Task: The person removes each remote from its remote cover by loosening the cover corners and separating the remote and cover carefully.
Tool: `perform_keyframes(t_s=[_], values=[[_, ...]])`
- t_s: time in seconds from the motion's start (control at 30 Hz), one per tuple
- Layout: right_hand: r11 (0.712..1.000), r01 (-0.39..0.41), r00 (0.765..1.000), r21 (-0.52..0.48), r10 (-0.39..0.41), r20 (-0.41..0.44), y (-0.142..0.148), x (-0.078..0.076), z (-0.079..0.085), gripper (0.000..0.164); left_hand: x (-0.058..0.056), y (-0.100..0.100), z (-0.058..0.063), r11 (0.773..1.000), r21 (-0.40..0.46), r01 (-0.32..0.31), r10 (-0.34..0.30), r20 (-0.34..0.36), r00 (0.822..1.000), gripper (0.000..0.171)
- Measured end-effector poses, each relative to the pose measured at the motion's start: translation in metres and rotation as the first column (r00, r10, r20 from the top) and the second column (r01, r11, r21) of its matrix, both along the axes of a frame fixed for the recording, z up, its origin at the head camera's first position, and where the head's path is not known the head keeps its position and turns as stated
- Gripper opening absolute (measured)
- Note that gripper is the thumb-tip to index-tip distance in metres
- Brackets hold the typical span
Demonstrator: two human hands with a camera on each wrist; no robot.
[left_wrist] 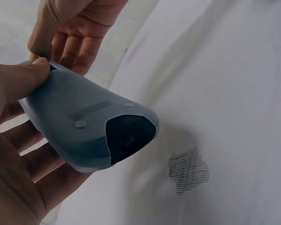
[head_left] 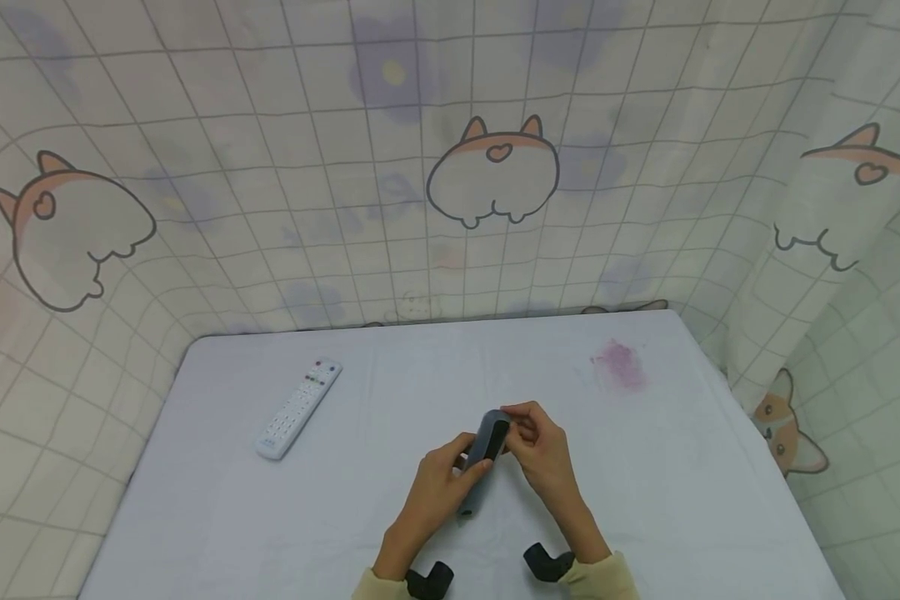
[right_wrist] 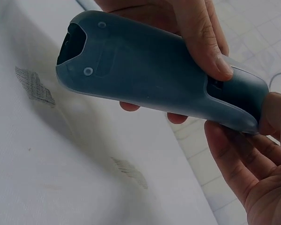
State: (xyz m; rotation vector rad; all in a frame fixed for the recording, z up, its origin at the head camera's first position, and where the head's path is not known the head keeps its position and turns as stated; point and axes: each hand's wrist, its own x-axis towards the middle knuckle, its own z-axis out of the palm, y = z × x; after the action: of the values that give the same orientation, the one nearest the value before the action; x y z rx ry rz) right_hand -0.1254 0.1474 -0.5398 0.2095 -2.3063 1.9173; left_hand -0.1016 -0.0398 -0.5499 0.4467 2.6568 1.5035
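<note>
A grey-blue remote control [head_left: 481, 442], held back side up, lies between both hands over the near middle of the table. Its back has two small round feet, a dark window at the near end and a dark open recess toward the far end, as the right wrist view shows. My left hand [head_left: 437, 493] grips the body from the left, thumb over the recess's edge and fingers underneath. At the far end, my right hand [head_left: 543, 454] pinches the remote control's tip between thumb and fingers. The recess's inside is partly hidden by the left thumb.
A white remote control [head_left: 300, 408] lies diagonally on the left of the white-covered table [head_left: 390, 375]. A pink stain [head_left: 621, 365] marks the cloth at the back right. Patterned curtains [head_left: 390, 258] hang behind and beside the table. Black wrist mounts [head_left: 547, 562] sit near both sleeves.
</note>
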Motion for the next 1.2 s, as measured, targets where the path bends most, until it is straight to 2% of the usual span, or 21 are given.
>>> perform_keyframes(t_s=[0.17, 0.43, 0.6, 0.9, 1.2], values=[[1.0, 0.006, 1.0, 0.017, -0.006, -0.004, -0.0008, -0.0009, -0.0004, 0.027, -0.0004, -0.0003, -0.0014, 1.0, 0.017, -0.006, 0.006, -0.001, 1.0, 0.037], [1.0, 0.002, 1.0, 0.028, -0.002, -0.002, -0.0005, -0.0011, -0.0016, 0.028, -0.0002, -0.0026, -0.0006, 0.999, 0.035, -0.006, 0.004, 0.041, 0.999, 0.036], [1.0, -0.002, 1.0, 0.017, 0.002, 0.001, -0.0005, -0.0014, -0.0016, 0.028, -0.0002, -0.0041, 0.0002, 0.999, 0.049, -0.007, 0.004, 0.075, 0.997, 0.04], [1.0, 0.028, 0.999, -0.005, -0.028, 0.027, -0.0016, -0.0007, -0.0019, 0.025, 0.0, -0.0049, -0.0008, 0.998, 0.059, -0.008, 0.003, 0.083, 0.997, 0.043], [1.0, 0.03, 1.0, 0.004, -0.03, -0.003, 0.0005, 0.0006, -0.0001, 0.018, 0.0008, -0.0044, -0.0018, 0.997, 0.08, -0.008, 0.0, 0.101, 0.995, 0.044]])
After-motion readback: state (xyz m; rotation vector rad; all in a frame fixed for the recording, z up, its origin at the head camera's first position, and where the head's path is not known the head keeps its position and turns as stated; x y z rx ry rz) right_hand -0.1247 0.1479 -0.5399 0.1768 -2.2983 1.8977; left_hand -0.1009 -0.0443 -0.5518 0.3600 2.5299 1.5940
